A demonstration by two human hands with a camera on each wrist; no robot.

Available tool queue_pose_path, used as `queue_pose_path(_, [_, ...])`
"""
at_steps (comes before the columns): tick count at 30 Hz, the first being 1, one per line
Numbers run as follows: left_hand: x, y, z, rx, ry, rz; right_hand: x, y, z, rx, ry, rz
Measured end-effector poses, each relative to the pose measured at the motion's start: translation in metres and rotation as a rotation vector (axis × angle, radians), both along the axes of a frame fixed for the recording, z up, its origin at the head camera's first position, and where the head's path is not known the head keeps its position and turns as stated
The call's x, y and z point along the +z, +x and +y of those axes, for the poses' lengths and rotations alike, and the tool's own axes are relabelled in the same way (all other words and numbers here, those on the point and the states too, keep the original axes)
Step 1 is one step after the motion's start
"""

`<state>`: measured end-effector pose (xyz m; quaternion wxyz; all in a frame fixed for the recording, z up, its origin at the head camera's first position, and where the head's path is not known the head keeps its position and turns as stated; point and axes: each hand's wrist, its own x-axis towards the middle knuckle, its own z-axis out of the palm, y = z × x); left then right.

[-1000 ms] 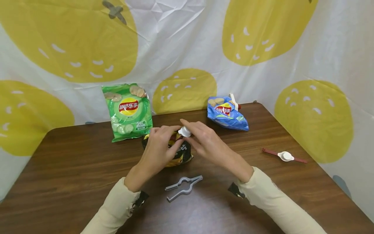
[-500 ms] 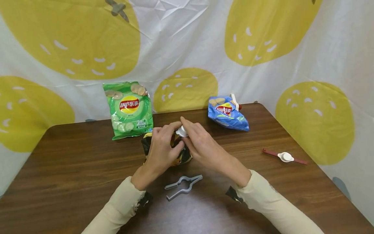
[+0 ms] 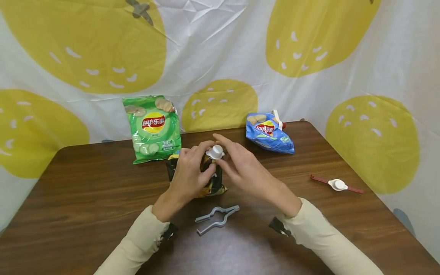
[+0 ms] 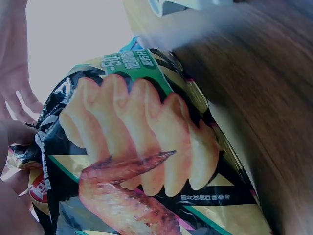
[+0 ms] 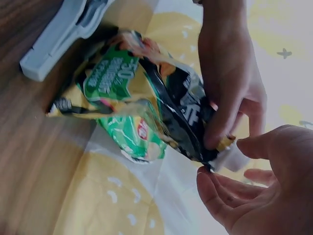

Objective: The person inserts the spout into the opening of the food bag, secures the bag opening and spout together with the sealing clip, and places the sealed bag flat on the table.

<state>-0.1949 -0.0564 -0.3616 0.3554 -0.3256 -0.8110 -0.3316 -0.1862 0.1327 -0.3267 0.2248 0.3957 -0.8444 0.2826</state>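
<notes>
In the head view, a person's left hand [image 3: 187, 172] pinches the neck of one black bag [image 3: 217, 184] mid-way across the bench [image 3: 103, 191], the right hand [image 3: 245, 164] loosely curved, unclenched, about one white cap [image 3: 215, 152], near one green bag [image 3: 153, 139], one blue bag [image 3: 266, 134], one grey clip [image 3: 233, 209] and one red-and-white clip [image 3: 338, 185]. The left wrist view shows the black bag's gathered end pointing left. In the right wrist view, its long axis slants down rightward, neck toward both hands.

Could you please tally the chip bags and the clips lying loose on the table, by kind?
Chip bags: 3 (green bag, blue bag, black bag)
Loose clips: 2 (grey clip, red-and-white clip)
Total: 5
</notes>
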Motion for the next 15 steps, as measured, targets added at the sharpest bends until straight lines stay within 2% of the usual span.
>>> queue_pose_path(3, [0.000, -0.001, -0.001, 0.000, -0.013, 0.006, 0.004, -0.001, 0.004, 0.017, -0.016, 0.017])
queue_pose_path(9, [0.003, -0.002, -0.005, -0.023, -0.002, -0.007, 0.014, 0.004, 0.008, -0.005, -0.007, 0.089])
queue_pose_path(12, [0.004, -0.004, -0.008, -0.031, 0.020, -0.028, 0.016, 0.013, 0.007, 0.047, 0.028, 0.102])
queue_pose_path(15, [0.005, -0.005, -0.010, -0.039, 0.028, -0.038, 0.009, 0.023, 0.005, 0.142, 0.145, 0.033])
